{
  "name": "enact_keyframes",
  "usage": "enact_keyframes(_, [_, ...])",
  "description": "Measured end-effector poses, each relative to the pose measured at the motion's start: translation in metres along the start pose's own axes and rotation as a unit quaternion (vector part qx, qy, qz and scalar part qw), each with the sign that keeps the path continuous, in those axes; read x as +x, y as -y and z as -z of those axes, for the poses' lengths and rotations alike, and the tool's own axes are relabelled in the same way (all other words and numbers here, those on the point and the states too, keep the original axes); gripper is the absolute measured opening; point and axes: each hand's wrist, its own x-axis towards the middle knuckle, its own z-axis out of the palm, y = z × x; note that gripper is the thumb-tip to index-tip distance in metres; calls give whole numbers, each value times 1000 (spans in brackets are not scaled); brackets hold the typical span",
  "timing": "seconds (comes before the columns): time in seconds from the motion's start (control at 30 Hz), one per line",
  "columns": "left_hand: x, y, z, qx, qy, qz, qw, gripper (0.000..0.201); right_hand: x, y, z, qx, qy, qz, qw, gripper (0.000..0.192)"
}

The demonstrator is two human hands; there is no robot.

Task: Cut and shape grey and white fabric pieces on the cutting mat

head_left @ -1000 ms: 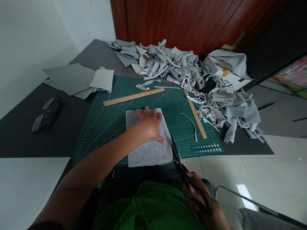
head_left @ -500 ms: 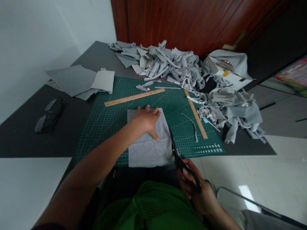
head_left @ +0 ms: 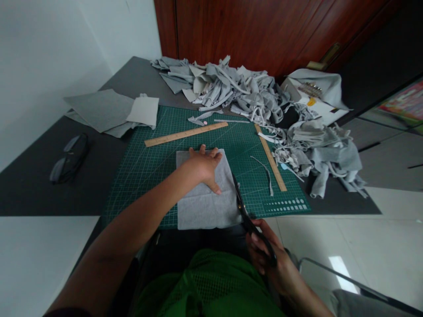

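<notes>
While flattening grey fabric with spread left hand, right hand clamped on scissors, blades toward twelve o'clock along its three o'clock edge.

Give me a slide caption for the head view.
Left hand pins grey felt on a green cutting mat; right hand works scissors along its edge.

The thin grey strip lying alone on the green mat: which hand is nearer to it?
The right hand, holding the scissors, is nearer to the strip, which lies beyond the blades. The left hand presses the grey cloth farther left.
</notes>
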Motion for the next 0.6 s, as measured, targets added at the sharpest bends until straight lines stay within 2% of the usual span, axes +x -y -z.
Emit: enact_keyframes(0.6, [-1, 0, -1, -3, -9, 0, 1000, 146, 0, -6, -10, -34, -12, 8, 999, 58])
